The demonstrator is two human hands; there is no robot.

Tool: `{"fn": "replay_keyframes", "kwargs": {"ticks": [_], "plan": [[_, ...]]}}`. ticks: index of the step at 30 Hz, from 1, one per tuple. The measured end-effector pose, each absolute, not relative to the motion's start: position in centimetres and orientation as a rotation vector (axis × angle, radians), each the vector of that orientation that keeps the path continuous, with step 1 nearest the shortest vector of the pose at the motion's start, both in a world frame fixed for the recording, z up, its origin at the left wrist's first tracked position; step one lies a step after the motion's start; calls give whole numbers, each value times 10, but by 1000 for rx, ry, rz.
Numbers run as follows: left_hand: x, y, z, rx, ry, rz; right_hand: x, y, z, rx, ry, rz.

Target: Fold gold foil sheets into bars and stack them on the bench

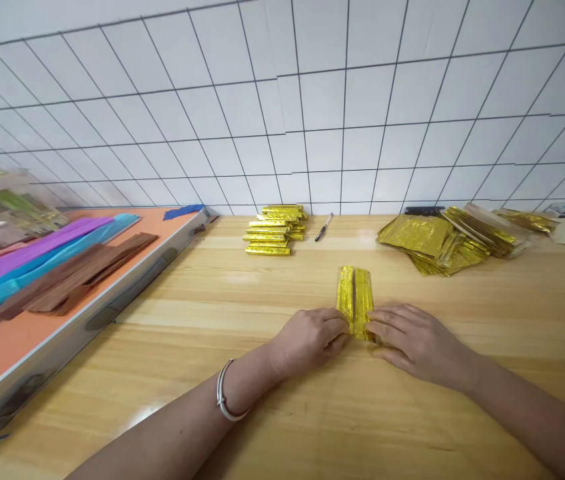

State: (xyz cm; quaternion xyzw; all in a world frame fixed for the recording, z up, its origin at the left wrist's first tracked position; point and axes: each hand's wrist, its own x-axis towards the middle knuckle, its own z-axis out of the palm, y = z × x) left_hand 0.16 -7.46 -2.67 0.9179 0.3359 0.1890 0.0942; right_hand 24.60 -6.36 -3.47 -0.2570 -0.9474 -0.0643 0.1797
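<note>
A sheet of gold foil paper (363,293) lies on the wooden table, both long sides folded inward so that they meet at a dark lengthwise slit. My left hand (315,339), a silver bangle on its wrist, has its fingers curled and closed on the near left edge of the paper. From the other side, my right hand (415,340) grips the near right edge between fingers and thumb. The fingertips partly cover the paper's near corners.
Rolled gold foil strips (268,237) are stacked near the tiled wall, beside a pen (324,227). Flat gold foil sheets (417,237) lie in a loose pile at the back right. At left, a raised orange board (127,287) carries brown crepe paper (77,273) and purple and blue strips.
</note>
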Motion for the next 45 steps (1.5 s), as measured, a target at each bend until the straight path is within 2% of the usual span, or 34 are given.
{"fn": "replay_keyframes", "kwargs": {"ticks": [5, 20, 28, 45], "plan": [[-2, -72, -26, 2652, 948, 557, 242, -66, -40, -694, -2618, -189], [-9, -65, -27, 2500, 797, 608, 245, -62, -44, -815, -2523, 103], [-3, -72, -24, 2519, 898, 589, 245, -61, -42, -821, -2574, 133], [12, -84, -41, 2103, 1208, 923, 238, -58, -42, -954, -2453, 419]]}}
